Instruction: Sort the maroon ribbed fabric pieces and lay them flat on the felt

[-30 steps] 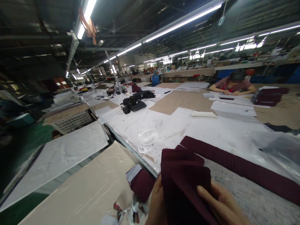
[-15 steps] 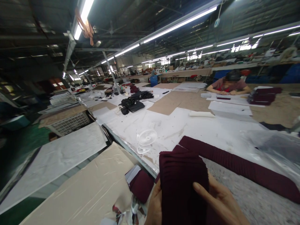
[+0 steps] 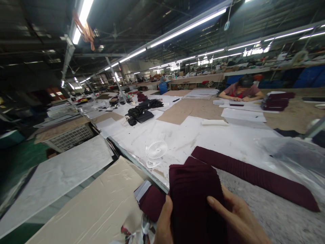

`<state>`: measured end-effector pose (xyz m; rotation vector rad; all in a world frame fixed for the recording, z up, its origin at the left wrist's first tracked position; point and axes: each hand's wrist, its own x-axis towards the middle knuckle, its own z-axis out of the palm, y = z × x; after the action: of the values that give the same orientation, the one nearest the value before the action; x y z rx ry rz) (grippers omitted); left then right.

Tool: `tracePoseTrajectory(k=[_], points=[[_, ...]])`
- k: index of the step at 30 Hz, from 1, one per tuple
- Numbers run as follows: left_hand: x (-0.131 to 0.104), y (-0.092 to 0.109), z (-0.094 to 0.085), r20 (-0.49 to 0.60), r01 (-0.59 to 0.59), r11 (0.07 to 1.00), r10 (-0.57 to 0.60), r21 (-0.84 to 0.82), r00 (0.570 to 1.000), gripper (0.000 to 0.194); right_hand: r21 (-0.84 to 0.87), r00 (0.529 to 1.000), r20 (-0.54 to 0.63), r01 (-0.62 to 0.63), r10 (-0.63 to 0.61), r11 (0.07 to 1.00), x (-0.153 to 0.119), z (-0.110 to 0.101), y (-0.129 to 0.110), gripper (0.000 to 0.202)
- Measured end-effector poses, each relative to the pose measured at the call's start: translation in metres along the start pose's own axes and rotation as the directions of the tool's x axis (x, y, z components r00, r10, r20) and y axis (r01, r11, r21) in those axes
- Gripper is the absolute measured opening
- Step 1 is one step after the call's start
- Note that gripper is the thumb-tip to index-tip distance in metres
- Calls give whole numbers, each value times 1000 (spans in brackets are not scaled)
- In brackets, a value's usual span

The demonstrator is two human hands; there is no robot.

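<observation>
Between my two hands stands a thick stack of dark maroon fabric pieces (image 3: 195, 193), its layered edges facing up. My left hand (image 3: 164, 220) grips its left side with the thumb along the edge. On the right side, my right hand (image 3: 236, 213) is closed round the stack, thumb pressed on the near face and fingers behind. A long row of maroon fabric (image 3: 254, 174) lies on the table just beyond. Lower left, a smaller maroon bundle with pale grey pieces (image 3: 151, 200) rests by the table edge. The lower part of the stack runs out of view.
A small white fan (image 3: 156, 149) stands on the white-covered table (image 3: 177, 135). Black fabric bundles (image 3: 139, 113) lie farther back. Across the table a person (image 3: 241, 89) leans over beside stacked maroon pieces (image 3: 278, 101). Clear plastic sheeting (image 3: 291, 152) is at right, a cream-covered surface (image 3: 93, 200) at left.
The view has shifted slightly, so the scene sits a little farther left. My left thumb now shows higher along the stack's edge. Both hands still hold the maroon stack.
</observation>
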<state>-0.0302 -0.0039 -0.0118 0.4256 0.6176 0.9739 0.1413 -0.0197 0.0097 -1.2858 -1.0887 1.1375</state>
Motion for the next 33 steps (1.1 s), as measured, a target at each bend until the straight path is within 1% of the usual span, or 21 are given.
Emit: tracePoseTrajectory(k=[1,2,4,6,10,13,16,18,20,22,24,26,28,30,33], points=[[-1,1,1,40,-9,1000,10,-22,999,57,-12,1000,3,-12,12,1000,0,0,-1,49],[-2,1,1,74,-27,999,30,-43,997,55,-26,1000,5,-21,21,999,-1,0,-2,50],[-2,1,0,123,-68,995,77,-73,989,46,-67,1000,9,-19,19,998,-2,0,-3,50],[0,1,-3,135,-80,995,88,-60,987,40,-113,1000,9,3,-2,994,-3,0,-2,48],[4,0,-9,153,-79,997,76,12,985,44,-145,999,37,30,-25,989,-3,0,1,43],[5,-3,-12,139,-81,996,74,45,987,48,-154,998,27,54,-50,987,-4,1,1,38],[5,-5,-12,103,-58,994,48,89,993,52,-176,997,15,75,-74,981,-4,1,1,33],[6,-5,-9,49,-33,994,28,108,998,51,-197,996,40,91,-84,976,-3,1,3,31],[6,-3,-5,-6,-14,996,15,91,1000,49,-214,993,79,101,-86,972,-2,-1,6,31],[6,-1,-2,-31,-5,998,7,66,999,49,-222,992,88,106,-88,969,-1,-4,10,33],[5,3,-1,-29,13,997,-11,74,1000,45,-275,988,35,157,-153,949,0,-8,12,35],[4,5,-3,1,42,993,-42,115,999,40,-372,960,-10,256,-280,892,2,-12,12,35],[3,7,-6,43,70,982,-78,174,996,38,-444,923,19,353,-386,824,4,-16,9,33],[2,9,-8,83,88,966,-111,243,990,41,-448,909,97,403,-405,798,6,-18,4,30],[1,11,-7,114,109,937,-154,331,981,44,-424,918,162,397,-362,814,8,-17,-3,23]])
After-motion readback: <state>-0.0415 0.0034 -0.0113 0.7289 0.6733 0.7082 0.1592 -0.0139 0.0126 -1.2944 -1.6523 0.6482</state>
